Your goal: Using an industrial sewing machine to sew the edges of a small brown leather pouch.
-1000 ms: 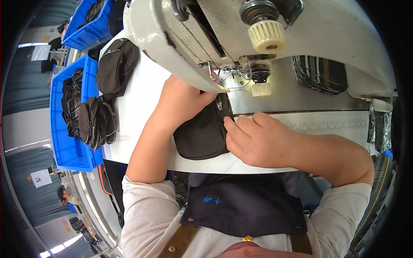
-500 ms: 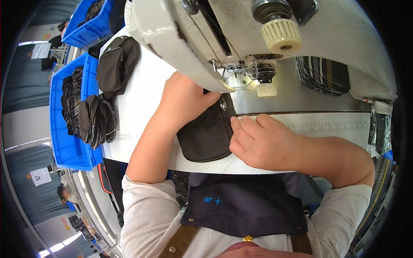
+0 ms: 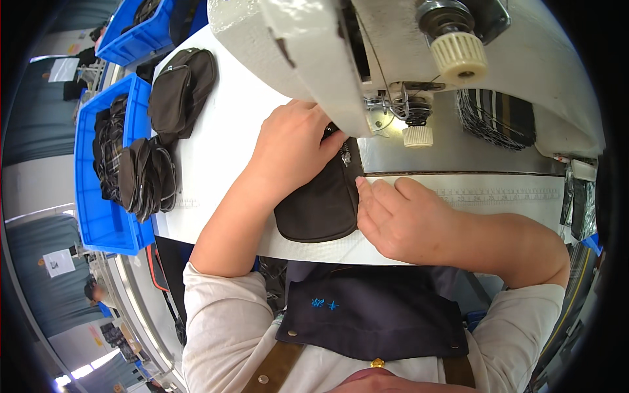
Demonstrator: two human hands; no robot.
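My left hand (image 3: 295, 141) grips the top of a dark brown zippered pouch (image 3: 313, 203) lying on the white sewing table (image 3: 229, 92), close to the needle area of a white sewing machine (image 3: 301, 42); its fingertips are partly hidden. My right hand (image 3: 400, 216) has curled fingers pressed together on the pouch's right edge. A zipper pull (image 3: 346, 154) shows between my hands, just below the machine's presser mechanism (image 3: 386, 105).
Blue crates (image 3: 85, 196) with dark fabric pieces stand along the left. More pouches (image 3: 173, 98) lie at the table's left. A stack of striped fabric (image 3: 498, 118) sits right of the needle. A printed ruler strip (image 3: 491, 194) runs along the table. People work in the far left background.
Both hands and the pouch have shifted slightly to the right in view, the hands keeping their hold. The machine head also appears further right, as the view has moved a little.
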